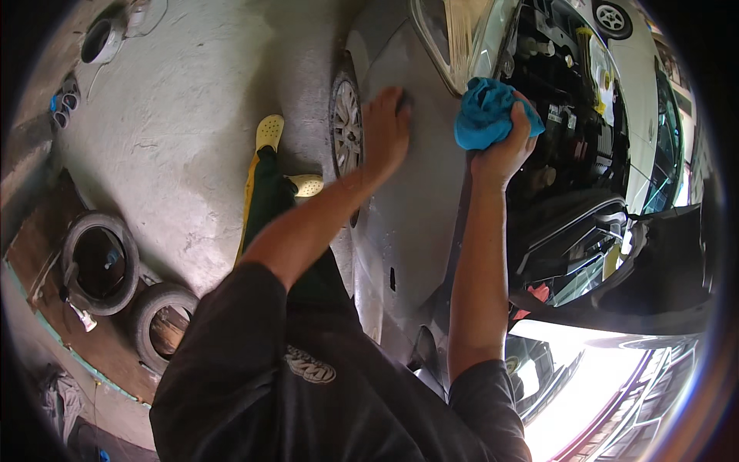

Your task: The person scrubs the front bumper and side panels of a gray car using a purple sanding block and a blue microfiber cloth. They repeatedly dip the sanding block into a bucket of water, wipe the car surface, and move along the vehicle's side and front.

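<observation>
My right hand (508, 150) grips a crumpled blue cloth (483, 115) above the edge of the open engine bay, close to the headlight. My left hand (386, 131) is at the grey fender (419, 185) above the front wheel (346, 127), its fingers curled. Something small and dark shows by its fingertips, too blurred to name. The fender's surface looks dull, with a few small light specks lower down. Strips of tan masking tape (459, 35) cover part of the headlight beside the bumper.
Under the raised hood (654, 254) lies the engine bay (573, 131). A white car (643, 115) stands beyond it. Two loose tires, one of them this tire (98, 262), lie at the left. My yellow clogs (269, 132) are on the concrete floor (185, 146).
</observation>
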{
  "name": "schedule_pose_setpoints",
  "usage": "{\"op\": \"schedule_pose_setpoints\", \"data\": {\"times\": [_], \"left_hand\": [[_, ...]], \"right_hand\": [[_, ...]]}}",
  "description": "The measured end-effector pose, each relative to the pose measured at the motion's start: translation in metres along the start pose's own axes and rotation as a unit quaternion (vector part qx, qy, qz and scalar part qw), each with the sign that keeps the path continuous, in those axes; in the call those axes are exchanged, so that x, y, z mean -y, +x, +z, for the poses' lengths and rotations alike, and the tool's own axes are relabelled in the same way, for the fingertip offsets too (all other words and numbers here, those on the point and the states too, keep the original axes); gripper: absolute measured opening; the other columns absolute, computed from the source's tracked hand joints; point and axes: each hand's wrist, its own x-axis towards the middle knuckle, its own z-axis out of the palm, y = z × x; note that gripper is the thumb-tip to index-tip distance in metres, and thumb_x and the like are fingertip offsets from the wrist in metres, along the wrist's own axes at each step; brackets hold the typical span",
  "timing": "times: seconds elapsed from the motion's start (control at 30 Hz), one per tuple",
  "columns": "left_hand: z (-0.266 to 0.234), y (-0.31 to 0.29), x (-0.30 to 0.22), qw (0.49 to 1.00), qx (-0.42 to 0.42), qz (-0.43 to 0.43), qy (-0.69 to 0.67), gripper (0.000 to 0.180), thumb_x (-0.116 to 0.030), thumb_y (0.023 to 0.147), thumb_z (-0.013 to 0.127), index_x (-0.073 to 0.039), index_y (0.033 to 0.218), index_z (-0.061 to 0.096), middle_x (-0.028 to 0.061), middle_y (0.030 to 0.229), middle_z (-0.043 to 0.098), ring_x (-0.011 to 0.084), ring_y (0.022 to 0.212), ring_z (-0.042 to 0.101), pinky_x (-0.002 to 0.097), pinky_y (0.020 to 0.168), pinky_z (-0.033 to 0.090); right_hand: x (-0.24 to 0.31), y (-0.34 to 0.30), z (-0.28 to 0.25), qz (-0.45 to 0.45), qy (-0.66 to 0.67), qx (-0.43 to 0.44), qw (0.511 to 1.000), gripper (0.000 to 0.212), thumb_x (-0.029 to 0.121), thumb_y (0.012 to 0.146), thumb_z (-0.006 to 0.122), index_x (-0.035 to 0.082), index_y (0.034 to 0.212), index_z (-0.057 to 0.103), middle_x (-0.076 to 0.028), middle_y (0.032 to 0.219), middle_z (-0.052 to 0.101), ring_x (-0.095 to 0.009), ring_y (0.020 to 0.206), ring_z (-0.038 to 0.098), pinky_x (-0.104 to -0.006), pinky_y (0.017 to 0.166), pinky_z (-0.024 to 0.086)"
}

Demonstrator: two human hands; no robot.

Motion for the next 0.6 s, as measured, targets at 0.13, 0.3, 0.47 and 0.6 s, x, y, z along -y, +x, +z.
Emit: {"op": "schedule_pose_setpoints", "data": {"times": [0.13, 0.3, 0.47, 0.6], "left_hand": [[0.004, -0.020, -0.017, 1.000, -0.006, 0.011, 0.016, 0.042, -0.014, 0.100, 0.061, 0.000, 0.140, 0.056, 0.0217, 0.143, 0.057, 0.0406, 0.134, 0.051, 0.0521, 0.118, 0.031], [-0.016, -0.127, -0.049, 0.990, 0.126, 0.061, 0.018, 0.041, -0.014, 0.100, 0.062, 0.000, 0.138, 0.057, 0.0220, 0.145, 0.056, 0.0390, 0.135, 0.050, 0.0520, 0.115, 0.034], [-0.003, 0.051, -0.033, 1.000, 0.014, 0.017, 0.000, 0.042, -0.016, 0.099, 0.065, 0.000, 0.137, 0.057, 0.0231, 0.139, 0.058, 0.0422, 0.130, 0.051, 0.0495, 0.111, 0.038], [-0.009, -0.082, -0.055, 0.996, 0.075, 0.055, 0.003, 0.042, -0.016, 0.099, 0.065, -0.002, 0.137, 0.058, 0.0215, 0.139, 0.058, 0.0415, 0.130, 0.051, 0.0542, 0.111, 0.036]], "right_hand": [[-0.007, 0.003, 0.001, 0.001, 0.008, 0.005, 1.000, 0.032, 0.014, 0.093, 0.067, -0.003, 0.119, 0.063, -0.012, 0.106, 0.066, -0.023, 0.099, 0.066, -0.0373, 0.090, 0.056], [-0.013, 0.011, -0.005, -0.008, 0.019, 0.008, 1.000, 0.031, 0.014, 0.093, 0.068, -0.002, 0.118, 0.063, -0.011, 0.105, 0.066, -0.021, 0.096, 0.065, -0.0351, 0.088, 0.056], [-0.010, 0.008, 0.001, 0.009, 0.042, 0.010, 0.999, 0.030, 0.015, 0.093, 0.070, -0.002, 0.118, 0.063, -0.010, 0.104, 0.066, -0.019, 0.093, 0.065, -0.0340, 0.086, 0.056], [-0.016, 0.011, -0.002, 0.003, 0.014, -0.004, 1.000, 0.028, 0.017, 0.093, 0.066, -0.001, 0.114, 0.066, -0.011, 0.105, 0.067, -0.022, 0.095, 0.068, -0.0365, 0.087, 0.057]]}}
